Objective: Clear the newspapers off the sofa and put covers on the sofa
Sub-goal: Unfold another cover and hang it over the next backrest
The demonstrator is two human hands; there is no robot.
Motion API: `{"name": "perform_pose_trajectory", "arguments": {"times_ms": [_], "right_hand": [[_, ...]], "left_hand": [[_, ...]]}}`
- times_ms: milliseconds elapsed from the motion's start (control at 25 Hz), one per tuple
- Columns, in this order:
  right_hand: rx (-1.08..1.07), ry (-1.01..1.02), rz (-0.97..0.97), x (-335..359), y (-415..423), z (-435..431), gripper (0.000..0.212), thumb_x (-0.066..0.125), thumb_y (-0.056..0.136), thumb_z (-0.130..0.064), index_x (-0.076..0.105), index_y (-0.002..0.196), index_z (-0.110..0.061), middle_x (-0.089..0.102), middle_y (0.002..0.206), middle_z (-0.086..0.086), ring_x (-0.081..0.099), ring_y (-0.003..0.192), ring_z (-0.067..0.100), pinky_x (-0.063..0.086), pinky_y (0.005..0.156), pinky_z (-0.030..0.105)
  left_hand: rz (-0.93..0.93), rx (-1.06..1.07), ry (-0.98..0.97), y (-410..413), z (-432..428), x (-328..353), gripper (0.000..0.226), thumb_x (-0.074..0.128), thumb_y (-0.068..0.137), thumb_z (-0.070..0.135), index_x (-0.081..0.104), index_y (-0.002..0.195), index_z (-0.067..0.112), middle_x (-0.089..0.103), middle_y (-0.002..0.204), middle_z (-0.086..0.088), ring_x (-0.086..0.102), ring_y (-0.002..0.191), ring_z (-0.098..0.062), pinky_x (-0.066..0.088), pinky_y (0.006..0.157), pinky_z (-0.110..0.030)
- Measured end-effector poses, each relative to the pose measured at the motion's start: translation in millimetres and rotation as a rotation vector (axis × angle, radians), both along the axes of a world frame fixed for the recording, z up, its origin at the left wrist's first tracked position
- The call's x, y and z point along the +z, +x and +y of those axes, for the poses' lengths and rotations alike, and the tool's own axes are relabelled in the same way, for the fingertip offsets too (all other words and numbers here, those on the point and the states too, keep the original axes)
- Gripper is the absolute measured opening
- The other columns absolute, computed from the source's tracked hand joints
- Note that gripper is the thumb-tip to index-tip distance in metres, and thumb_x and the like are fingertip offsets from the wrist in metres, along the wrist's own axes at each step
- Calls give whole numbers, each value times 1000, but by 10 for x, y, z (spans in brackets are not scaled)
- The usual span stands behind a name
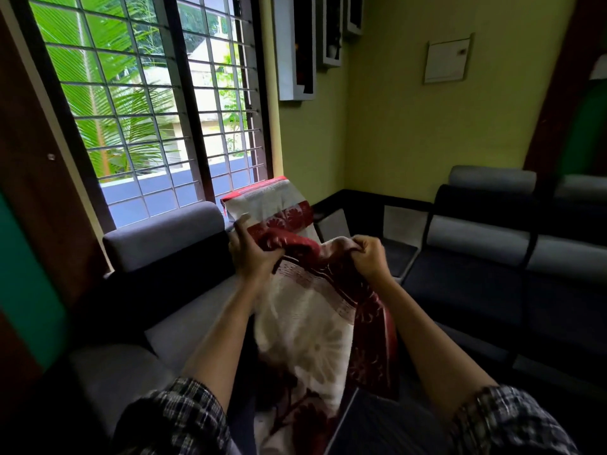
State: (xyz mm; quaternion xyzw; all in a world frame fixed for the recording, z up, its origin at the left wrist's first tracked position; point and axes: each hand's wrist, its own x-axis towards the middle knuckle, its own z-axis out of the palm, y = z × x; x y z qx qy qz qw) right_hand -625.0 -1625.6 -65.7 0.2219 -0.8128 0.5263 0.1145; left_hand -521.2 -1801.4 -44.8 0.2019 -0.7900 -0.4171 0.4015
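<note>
Through the head camera I look down my own two forearms toward a corner of the room. My left hand [251, 254] is closed on a bunched red part of the cover [315, 323]. Its fingers are curled round the cloth and its thumb points up against the white-and-red fabric above. My right hand [371, 257] is clenched in a fist on a gathered white edge of the same cover, level with the left hand and a little apart from it. Between and below the hands the cover hangs in loose folds toward my lap. It is white with pale flower shapes and has a dark red patterned border down its right side.

Just beyond my left hand a stretch of white cloth with a red band [262, 200] lies over the top of the backrest of the sofa [164, 231]. I cannot tell whether it is part of the held cover or a second piece. The sofa is grey and dark and stands under a barred window [147, 110] with green palm leaves outside. A second sofa [476, 284], in the same grey and dark colours, runs along the right-hand wall and meets the first at the corner. White box shelves [295, 47] and a flat white panel [446, 60] hang on the yellow-green wall. Checked sleeves [174, 418] cover both my upper arms.
</note>
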Motion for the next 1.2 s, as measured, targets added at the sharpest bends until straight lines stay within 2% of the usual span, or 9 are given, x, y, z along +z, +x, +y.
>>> {"name": "perform_pose_trajectory", "arguments": {"times_ms": [160,280,440,600,720,880,1000,1120,1200], "right_hand": [[79,313,151,271,227,-210,23,67,79,-29,61,71,-8,61,72,10,57,65,20,43,58,29],[96,459,272,294,333,-343,25,66,78,-32,64,83,-8,62,75,6,58,67,21,43,58,28],[95,549,320,246,304,-326,11,60,83,-21,59,77,-11,54,72,4,56,71,23,33,59,26],[142,550,335,189,183,-264,11,57,86,-15,63,94,-10,65,92,9,60,83,25,31,63,24],[87,589,326,111,93,-230,19,50,86,-10,61,101,-10,64,101,12,61,90,32,37,65,30],[-29,686,264,-107,-15,-124,21,44,87,-8,60,101,-8,64,103,14,62,94,36,46,73,38],[-113,629,114,-181,-121,-53,20,40,90,-6,59,94,-3,63,97,16,62,90,36,47,72,39],[-105,545,-50,-260,-229,-33,18,35,86,2,54,86,2,60,90,19,62,85,39,52,71,39],[-98,508,-116,-363,-311,-56,15,36,86,2,50,82,0,60,93,21,60,89,39,48,70,37]], "left_hand": [[-313,-293,-690,-31,197,6,89,85,56,41,44,133,23,30,139,-8,29,128,-24,29,106,-36],[-360,-282,-580,-85,301,-76,74,79,67,37,46,131,22,49,128,-4,47,119,-23,38,96,-36],[-290,-169,-531,-93,300,-169,22,60,86,12,65,107,9,56,108,-10,59,95,-26,45,70,-29],[-424,153,-590,-137,256,-106,22,51,89,15,70,101,15,67,100,-8,65,92,-29,50,75,-34],[-482,298,-395,-162,216,-89,22,50,86,16,72,93,13,70,90,-12,67,84,-30,55,74,-36],[-121,73,308,-197,274,-61,24,43,91,4,65,83,6,65,61,-11,61,40,-16,50,42,-23],[117,137,462,-242,233,-83,20,47,92,5,66,86,9,66,69,-16,66,51,-27,58,55,-38],[219,153,507,-300,92,-165,31,52,90,10,63,64,24,66,73,-11,68,72,-33,58,69,-48],[288,205,471,-336,-2,-188,36,53,87,17,65,55,31,63,64,2,67,72,-29,58,71,-49]]}}
